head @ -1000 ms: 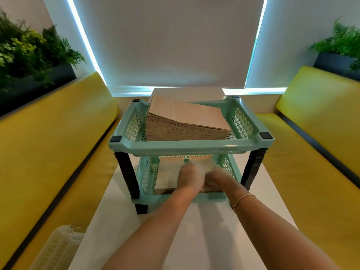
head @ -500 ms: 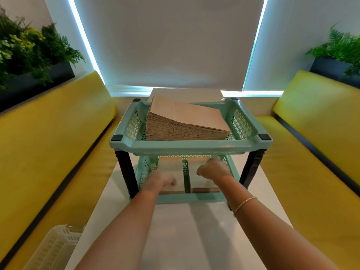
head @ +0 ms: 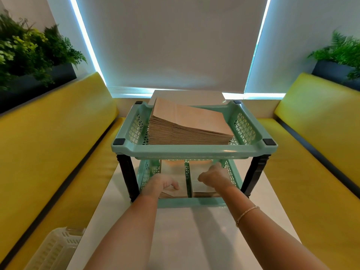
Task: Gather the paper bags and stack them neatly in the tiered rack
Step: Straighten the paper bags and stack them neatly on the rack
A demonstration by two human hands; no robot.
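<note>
Between the yellow benches, on the white worktop (head: 194,236), your left hand (head: 162,184) and right hand (head: 213,175) had spread apart in the rack (head: 194,152), fingers curled on the lower bags (head: 200,187), squaring them.

One head-worn wide-angle view, no second view to overlap. Camera sits above and behind both forearms, facing forward and tilted down along a white table (head: 194,240). Close enough that forearms fill the bottom edge; left hand (head: 162,184) and right hand (head: 213,176) land just below centre frame, at the lower tier of the tiered rack (head: 194,151), which sits dead centre. Edges bend: yellow benches (head: 48,143) curve up both sides. Blind (head: 169,45) fills the top.
</note>
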